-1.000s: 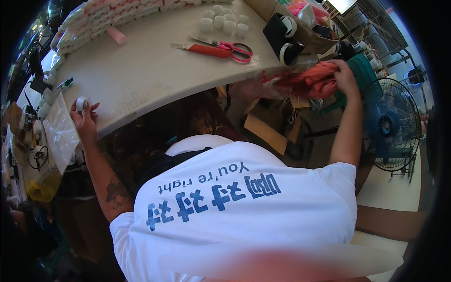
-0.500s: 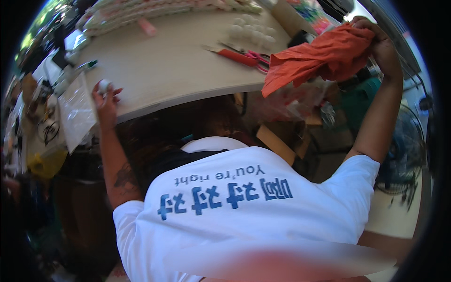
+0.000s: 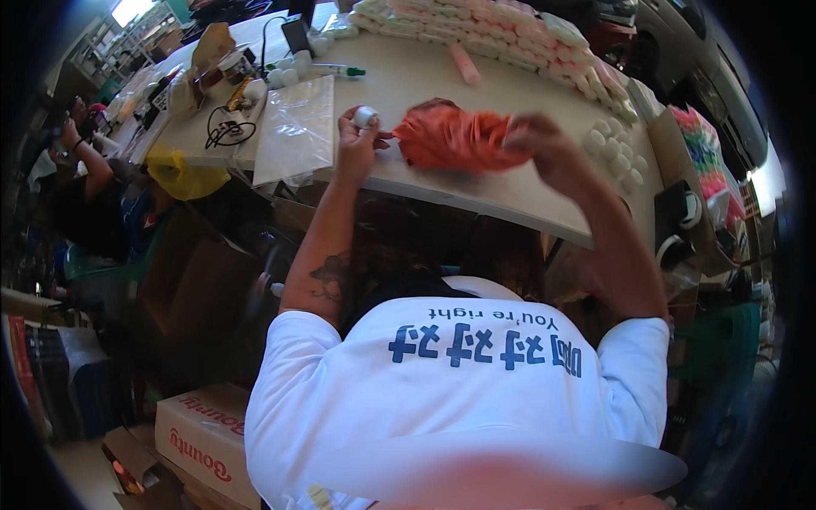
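My left hand (image 3: pixel 357 146) is closed around a small white rounded piece (image 3: pixel 365 116), which looks like a cap or bulb. An orange-red cloth (image 3: pixel 455 138) stretches over the near part of the table between my hands. Its right part is in my right hand (image 3: pixel 546 151), which is slightly smeared by motion. The cloth's left end comes close to my left fingers; whether they touch it I cannot tell.
Several white round pieces (image 3: pixel 614 150) sit at the table's right. A clear plastic sheet (image 3: pixel 293 127) lies left of my hand, near a green marker (image 3: pixel 340 70). Bagged pastel pieces (image 3: pixel 501 38) line the far side. Another person's arm (image 3: pixel 92 166) shows far left.
My right hand has brought the cloth from the raised far right to the table in front of me, close to my left hand. The view has turned left. The scissors no longer show.
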`<state>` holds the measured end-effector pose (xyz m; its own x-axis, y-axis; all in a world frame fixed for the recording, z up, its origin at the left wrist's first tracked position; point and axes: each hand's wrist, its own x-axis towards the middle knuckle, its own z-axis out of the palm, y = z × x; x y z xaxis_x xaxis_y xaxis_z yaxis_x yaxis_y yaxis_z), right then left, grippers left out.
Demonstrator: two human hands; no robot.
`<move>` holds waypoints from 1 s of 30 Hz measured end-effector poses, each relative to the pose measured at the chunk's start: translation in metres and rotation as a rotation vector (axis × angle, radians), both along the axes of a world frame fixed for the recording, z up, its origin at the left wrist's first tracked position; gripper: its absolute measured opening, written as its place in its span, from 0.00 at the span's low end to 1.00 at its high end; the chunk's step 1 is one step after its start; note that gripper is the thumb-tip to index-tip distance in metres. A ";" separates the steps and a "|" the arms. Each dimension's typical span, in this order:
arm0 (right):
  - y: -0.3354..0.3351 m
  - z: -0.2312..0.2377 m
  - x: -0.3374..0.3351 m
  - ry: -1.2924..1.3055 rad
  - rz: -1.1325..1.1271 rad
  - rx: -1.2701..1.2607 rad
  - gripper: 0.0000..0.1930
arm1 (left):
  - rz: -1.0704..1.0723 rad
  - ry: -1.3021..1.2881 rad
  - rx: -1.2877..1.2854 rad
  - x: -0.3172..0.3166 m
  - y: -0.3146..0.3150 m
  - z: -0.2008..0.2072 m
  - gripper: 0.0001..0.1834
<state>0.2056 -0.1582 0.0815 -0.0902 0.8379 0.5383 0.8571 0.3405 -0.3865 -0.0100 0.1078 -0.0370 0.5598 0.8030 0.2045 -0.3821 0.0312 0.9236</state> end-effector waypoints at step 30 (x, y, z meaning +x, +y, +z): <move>-0.105 -0.078 0.072 -0.410 -0.960 -0.247 0.23 | -0.448 0.065 0.096 0.033 -0.081 0.032 0.31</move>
